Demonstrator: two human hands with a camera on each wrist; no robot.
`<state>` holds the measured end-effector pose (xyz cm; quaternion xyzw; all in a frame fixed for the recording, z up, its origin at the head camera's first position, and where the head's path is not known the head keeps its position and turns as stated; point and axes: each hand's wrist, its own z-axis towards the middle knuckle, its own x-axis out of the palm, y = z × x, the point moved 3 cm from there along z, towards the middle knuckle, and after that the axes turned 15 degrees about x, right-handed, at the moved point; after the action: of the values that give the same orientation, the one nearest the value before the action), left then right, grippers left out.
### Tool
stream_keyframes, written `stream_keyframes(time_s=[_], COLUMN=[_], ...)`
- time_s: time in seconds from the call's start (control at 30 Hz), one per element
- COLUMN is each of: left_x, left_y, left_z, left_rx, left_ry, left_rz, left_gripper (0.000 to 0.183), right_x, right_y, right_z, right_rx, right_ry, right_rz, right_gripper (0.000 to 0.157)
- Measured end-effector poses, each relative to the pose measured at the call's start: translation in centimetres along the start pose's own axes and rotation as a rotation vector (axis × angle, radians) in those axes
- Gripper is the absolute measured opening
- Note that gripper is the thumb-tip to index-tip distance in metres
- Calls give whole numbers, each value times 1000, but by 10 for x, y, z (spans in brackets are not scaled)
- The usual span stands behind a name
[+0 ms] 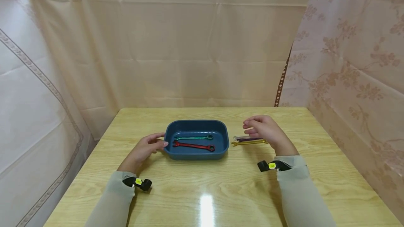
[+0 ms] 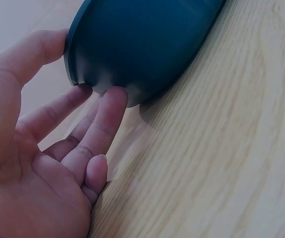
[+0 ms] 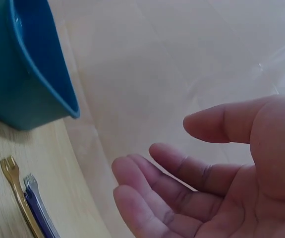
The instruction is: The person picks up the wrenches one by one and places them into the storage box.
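Note:
A blue rectangular box (image 1: 195,157) stands on the table, its left end held by my left hand (image 1: 145,150), with the thumb (image 2: 45,47) at the rim and fingertips against the outer wall. Inside it lie a green wrench (image 1: 194,137) and, nearer me, a red wrench (image 1: 193,145). To the right of the box, a gold wrench (image 1: 249,142), a purple wrench (image 3: 37,213) and a silver wrench (image 3: 42,207) lie side by side on the table. My right hand (image 1: 266,130) hovers over their right ends, fingers loosely bent and thumb apart, holding nothing.
The wooden table (image 1: 176,192) ends at a beige curtain (image 1: 195,55) behind the box. Patterned cloth (image 1: 356,59) hangs on the right and a pale cloth (image 1: 34,115) on the left. A dark camera (image 1: 262,166) sits at each wrist.

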<state>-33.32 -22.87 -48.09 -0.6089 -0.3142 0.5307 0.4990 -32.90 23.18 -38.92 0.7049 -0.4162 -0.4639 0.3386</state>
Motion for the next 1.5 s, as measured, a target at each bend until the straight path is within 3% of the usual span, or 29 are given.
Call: stream_keyframes(time_s=[0.6, 0.9, 1.23, 1.5], left_x=[0, 0, 0, 1], left_y=[2, 3, 3, 4], left_z=[1, -1, 2, 1], left_rx=[-5, -9, -19, -39], left_ry=[-3, 0, -5, -23], left_rz=[9, 12, 7, -3], left_gripper=[65, 67, 64, 64], right_x=[-26, -37, -44, -48], right_y=[-16, -34, -42, -50], right_z=[3, 9, 11, 13], right_rx=[122, 194, 202, 221], right_ry=[-99, -80, -75, -97], right_rz=[-87, -35, 30, 18], right_gripper=[56, 54, 56, 55])
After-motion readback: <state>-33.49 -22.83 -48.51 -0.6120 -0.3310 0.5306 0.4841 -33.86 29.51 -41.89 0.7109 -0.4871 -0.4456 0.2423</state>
